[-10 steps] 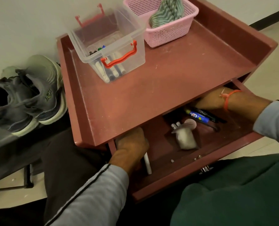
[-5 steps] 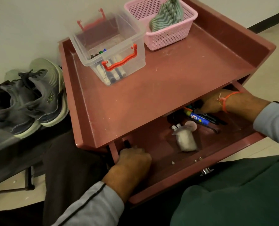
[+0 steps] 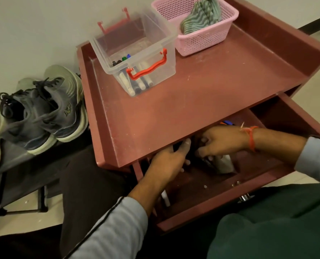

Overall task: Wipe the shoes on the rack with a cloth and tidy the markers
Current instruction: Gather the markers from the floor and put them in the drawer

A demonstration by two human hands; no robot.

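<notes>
Hands deep in the open drawer [image 3: 202, 204]: left hand [image 3: 169, 161] and right hand [image 3: 221, 140] curl around dark markers, exact hold hidden. Looks like marker-gathering; next, lift them into the clear bin [image 3: 136, 53]. Shoes [image 3: 43, 113] wait on the rack.

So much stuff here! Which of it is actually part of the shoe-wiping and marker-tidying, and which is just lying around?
Part of the job:
- grey shoes on the rack
- striped cloth in the pink basket
- markers in the clear box
- open drawer, both hands in it: left hand, right hand

Just lying about:
- pale bag-like thing in the drawer; what it is, I cannot tell
</notes>
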